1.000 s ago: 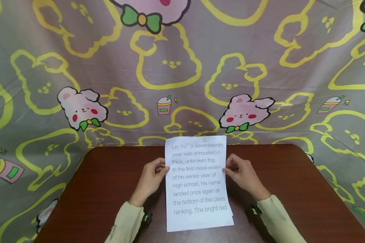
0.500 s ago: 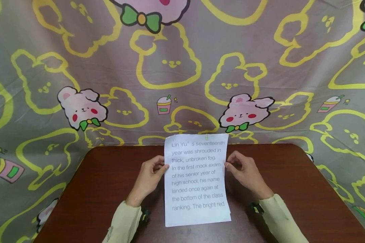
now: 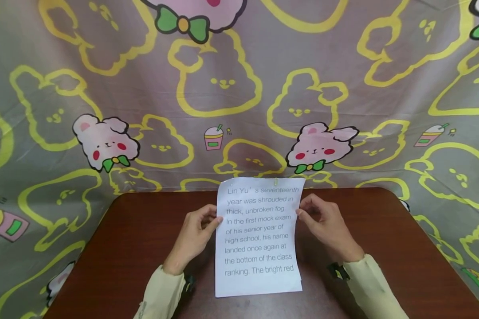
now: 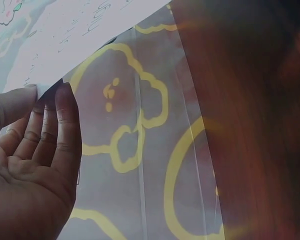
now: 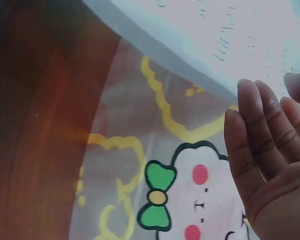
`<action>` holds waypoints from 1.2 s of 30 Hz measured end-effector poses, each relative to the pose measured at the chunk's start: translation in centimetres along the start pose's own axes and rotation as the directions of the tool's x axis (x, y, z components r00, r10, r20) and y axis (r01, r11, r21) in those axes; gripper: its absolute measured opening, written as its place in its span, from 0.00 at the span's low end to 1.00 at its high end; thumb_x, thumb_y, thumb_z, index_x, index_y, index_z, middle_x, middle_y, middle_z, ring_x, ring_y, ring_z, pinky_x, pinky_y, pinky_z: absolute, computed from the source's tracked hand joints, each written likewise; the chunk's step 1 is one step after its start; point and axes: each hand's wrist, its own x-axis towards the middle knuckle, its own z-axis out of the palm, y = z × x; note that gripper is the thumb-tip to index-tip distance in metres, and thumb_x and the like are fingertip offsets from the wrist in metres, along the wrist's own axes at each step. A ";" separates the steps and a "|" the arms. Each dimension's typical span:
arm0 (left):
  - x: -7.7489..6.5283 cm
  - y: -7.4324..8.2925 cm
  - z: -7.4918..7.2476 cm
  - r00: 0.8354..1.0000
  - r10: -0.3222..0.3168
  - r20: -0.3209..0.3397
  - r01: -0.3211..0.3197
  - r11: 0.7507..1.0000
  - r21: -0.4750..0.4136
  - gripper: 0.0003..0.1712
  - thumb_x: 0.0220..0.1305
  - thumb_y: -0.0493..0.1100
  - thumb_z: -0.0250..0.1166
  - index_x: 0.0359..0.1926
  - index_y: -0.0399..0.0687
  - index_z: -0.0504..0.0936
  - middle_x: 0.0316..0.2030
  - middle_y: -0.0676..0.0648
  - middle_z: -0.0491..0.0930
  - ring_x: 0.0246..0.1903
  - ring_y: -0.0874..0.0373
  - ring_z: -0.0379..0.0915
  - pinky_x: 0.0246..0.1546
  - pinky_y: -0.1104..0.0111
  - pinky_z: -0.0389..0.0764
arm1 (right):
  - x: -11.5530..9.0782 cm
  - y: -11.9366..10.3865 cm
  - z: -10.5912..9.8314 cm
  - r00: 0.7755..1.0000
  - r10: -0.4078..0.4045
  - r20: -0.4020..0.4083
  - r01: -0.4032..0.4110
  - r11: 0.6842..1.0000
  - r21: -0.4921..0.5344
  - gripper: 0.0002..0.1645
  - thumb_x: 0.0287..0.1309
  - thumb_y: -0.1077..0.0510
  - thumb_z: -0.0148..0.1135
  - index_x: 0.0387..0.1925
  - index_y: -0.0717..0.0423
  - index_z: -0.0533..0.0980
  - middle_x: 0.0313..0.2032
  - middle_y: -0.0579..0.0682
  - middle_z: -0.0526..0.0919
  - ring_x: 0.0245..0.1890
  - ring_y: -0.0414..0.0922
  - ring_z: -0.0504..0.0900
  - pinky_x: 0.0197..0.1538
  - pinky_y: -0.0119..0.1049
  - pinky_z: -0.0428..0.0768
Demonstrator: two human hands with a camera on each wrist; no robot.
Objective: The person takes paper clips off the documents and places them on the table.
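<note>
Several printed sheets of paper (image 3: 259, 239), held together at the top by a small yellowish paper clip (image 3: 276, 182), stand raised in front of me with large text facing me. My left hand (image 3: 193, 237) pinches their left edge between thumb and fingers. At the right edge, a little higher, my right hand (image 3: 329, 226) pinches them too. In the left wrist view the thumb of the left hand (image 4: 40, 150) lies on the printed side. The right wrist view has the right hand (image 5: 275, 145) at the edge of the sheets (image 5: 230, 40), its lower fingers extended.
A dark reddish-brown table (image 3: 143, 248) lies beneath the hands. Behind it hangs a grey-mauve curtain (image 3: 151, 84) with yellow bear outlines and pink rabbits. Dark wrist devices (image 3: 338, 271) sit at the sleeves' cuffs.
The lower edge of the sheets has risen slightly, and their top right corner has shifted right. My right hand has moved a little up and right; the left stays nearly in place.
</note>
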 end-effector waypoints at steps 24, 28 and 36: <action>-0.2 0.7 0.0 0.999 0.014 0.036 -0.014 1.000 0.009 0.06 0.71 0.36 0.67 0.47 0.46 0.86 0.36 0.47 0.88 0.34 0.59 0.82 0.35 0.71 0.83 | 3.6 -3.6 -1.2 0.927 -0.271 -0.260 0.244 0.961 -0.132 0.19 0.53 0.70 0.75 0.47 0.63 0.81 0.46 0.59 0.86 0.48 0.50 0.74 0.55 0.32 0.70; -0.2 0.7 0.0 0.999 0.017 0.044 -0.017 1.000 0.016 0.06 0.71 0.36 0.67 0.47 0.46 0.86 0.35 0.48 0.88 0.33 0.60 0.81 0.35 0.71 0.82 | 4.3 -3.8 -0.9 0.927 -0.250 -0.281 0.238 0.968 -0.077 0.18 0.54 0.71 0.74 0.48 0.62 0.83 0.45 0.58 0.86 0.48 0.42 0.72 0.51 0.26 0.70; -0.2 1.0 -0.2 0.998 0.027 0.050 -0.028 0.999 0.023 0.06 0.71 0.35 0.67 0.47 0.46 0.86 0.35 0.48 0.88 0.34 0.60 0.81 0.35 0.71 0.82 | 5.2 -4.5 0.1 0.962 -0.181 -0.203 0.179 0.983 -0.027 0.17 0.59 0.67 0.73 0.51 0.58 0.84 0.47 0.54 0.87 0.49 0.37 0.74 0.45 0.35 0.78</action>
